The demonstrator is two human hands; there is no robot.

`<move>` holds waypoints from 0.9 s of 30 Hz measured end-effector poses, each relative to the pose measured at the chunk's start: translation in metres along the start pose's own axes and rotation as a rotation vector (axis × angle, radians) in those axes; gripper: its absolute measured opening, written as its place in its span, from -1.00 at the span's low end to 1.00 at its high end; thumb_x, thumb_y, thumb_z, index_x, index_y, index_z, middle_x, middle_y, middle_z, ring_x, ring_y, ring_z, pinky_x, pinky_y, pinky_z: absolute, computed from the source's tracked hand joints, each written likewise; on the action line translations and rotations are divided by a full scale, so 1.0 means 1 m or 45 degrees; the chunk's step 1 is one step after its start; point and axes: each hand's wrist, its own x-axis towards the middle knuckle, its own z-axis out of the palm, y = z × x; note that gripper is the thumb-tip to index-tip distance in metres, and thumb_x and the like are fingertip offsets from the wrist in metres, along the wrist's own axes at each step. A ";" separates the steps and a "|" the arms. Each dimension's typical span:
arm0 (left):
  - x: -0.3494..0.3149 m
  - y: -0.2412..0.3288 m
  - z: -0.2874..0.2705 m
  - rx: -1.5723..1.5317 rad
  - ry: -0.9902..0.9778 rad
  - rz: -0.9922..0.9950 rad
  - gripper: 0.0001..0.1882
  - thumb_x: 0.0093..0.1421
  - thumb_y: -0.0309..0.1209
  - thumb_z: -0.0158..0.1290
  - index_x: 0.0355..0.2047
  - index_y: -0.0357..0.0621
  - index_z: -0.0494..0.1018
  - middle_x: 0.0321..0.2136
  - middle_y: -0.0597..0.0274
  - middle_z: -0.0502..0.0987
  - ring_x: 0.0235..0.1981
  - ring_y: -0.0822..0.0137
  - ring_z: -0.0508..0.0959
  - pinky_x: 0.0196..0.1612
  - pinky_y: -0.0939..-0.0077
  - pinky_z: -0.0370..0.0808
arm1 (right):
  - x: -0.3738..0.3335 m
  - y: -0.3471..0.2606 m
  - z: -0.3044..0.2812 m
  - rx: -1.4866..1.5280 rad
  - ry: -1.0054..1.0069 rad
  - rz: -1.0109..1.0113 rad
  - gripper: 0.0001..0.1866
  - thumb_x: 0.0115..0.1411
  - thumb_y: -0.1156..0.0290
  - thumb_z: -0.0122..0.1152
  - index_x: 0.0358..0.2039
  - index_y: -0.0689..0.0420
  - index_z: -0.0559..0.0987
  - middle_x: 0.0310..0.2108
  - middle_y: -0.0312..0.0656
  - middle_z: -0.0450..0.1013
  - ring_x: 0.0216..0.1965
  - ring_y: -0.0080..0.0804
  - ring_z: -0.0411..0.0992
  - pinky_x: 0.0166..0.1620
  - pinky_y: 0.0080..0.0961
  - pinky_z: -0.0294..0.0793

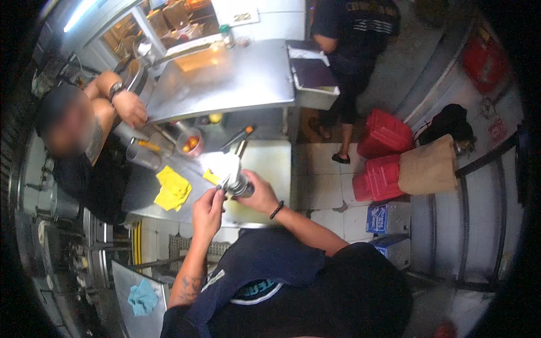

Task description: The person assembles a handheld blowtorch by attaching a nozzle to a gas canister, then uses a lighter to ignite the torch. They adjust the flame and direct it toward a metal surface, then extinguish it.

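Over the near edge of the steel worktop, both my hands meet at a shiny grey, roughly cylindrical thing [242,186]. My right hand [260,194] is wrapped round its right side. Fingers closed, my left hand [209,209] pinches something small and dark at its left; glare and blur hide what that is. Just beyond lies a bright, washed-out white patch whose shape I cannot make out. A pale cutting board [269,169] lies under and to the right of my hands. To the left is a crumpled yellow cloth [173,188].
Clear containers [142,155] and a tub of orange-red pieces [190,145] stand at the left, near a knife [239,137]. A raised steel shelf [225,79] spans the back. One co-worker leans in at left; another stands far right, near red crates [385,133].
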 end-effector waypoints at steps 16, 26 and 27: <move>-0.002 0.023 0.010 0.235 0.105 -0.059 -0.68 0.15 -0.29 0.24 -0.19 -0.27 0.56 -0.41 0.04 0.63 -0.50 0.25 0.62 -0.37 0.35 0.53 | 0.015 -0.007 -0.018 -0.008 -0.130 -0.035 -0.16 -0.14 0.22 0.58 0.16 0.12 0.39 0.04 -0.04 0.48 0.01 -0.09 0.51 0.04 -0.26 0.53; -0.005 0.001 0.012 0.206 0.183 -0.081 -0.70 0.17 -0.31 0.25 -0.20 -0.29 0.55 -0.41 0.02 0.64 -0.49 0.36 0.62 -0.35 0.45 0.53 | 0.014 -0.006 -0.018 0.003 -0.136 -0.064 -0.16 -0.13 0.23 0.58 0.17 0.11 0.38 0.04 -0.03 0.48 0.03 -0.10 0.50 0.04 -0.26 0.53; -0.008 0.019 0.012 0.439 0.207 -0.007 -0.69 0.16 -0.32 0.25 -0.17 -0.26 0.55 -0.38 0.01 0.64 -0.48 0.35 0.62 -0.35 0.43 0.53 | 0.015 -0.007 -0.018 0.006 -0.142 -0.040 -0.16 -0.13 0.22 0.58 0.17 0.11 0.38 0.04 -0.03 0.48 0.03 -0.11 0.50 0.04 -0.26 0.53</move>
